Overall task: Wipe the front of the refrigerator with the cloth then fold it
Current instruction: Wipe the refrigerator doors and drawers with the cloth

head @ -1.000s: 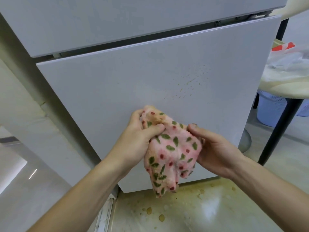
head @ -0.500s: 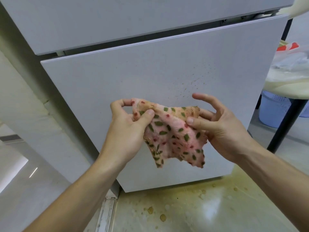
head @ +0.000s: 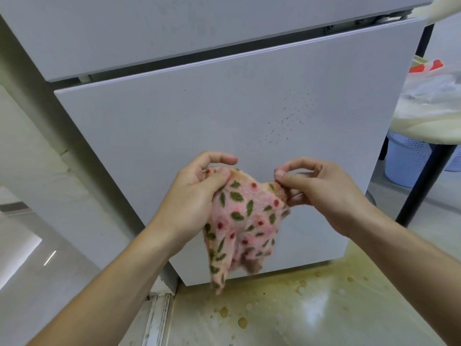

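Observation:
A pink cloth (head: 243, 221) printed with green leaves and red dots hangs in front of the white refrigerator door (head: 174, 126). My left hand (head: 197, 193) grips its upper left edge between thumb and fingers. My right hand (head: 321, 186) pinches its upper right corner. The cloth droops in loose folds below both hands, clear of the door. Small brown specks (head: 287, 121) dot the door above my right hand.
The floor (head: 287, 315) under the refrigerator has yellowish stains and droplets. A round table (head: 429, 121) with a black leg (head: 424, 181) stands at the right, with a plastic bag on top and a pale blue basket (head: 404, 156) beneath. A wall runs along the left.
The cloth went from bunched between both hands to spread by its top edge. My right hand shifted from holding its side to pinching a corner, and the cloth now hangs lower.

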The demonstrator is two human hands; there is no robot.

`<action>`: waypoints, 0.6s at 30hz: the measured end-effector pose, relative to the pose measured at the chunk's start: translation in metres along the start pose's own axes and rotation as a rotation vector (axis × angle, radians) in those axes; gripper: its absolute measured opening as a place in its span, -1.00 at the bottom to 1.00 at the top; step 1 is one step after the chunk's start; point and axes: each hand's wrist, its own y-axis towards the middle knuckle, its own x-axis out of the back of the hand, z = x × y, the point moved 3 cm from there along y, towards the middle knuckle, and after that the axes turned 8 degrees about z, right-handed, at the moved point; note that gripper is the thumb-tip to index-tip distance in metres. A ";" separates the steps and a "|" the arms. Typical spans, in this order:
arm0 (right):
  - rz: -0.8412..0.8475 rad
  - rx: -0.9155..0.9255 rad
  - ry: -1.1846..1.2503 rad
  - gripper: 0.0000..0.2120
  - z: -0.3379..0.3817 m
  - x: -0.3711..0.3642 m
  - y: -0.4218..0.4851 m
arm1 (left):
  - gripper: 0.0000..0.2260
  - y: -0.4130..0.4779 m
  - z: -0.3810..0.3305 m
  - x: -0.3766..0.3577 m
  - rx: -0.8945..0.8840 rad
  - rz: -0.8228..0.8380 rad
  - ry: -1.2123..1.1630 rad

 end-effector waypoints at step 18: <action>0.475 -0.290 0.108 -0.73 -0.025 -0.035 -0.007 | -0.79 0.006 0.009 -0.004 -0.077 0.084 0.425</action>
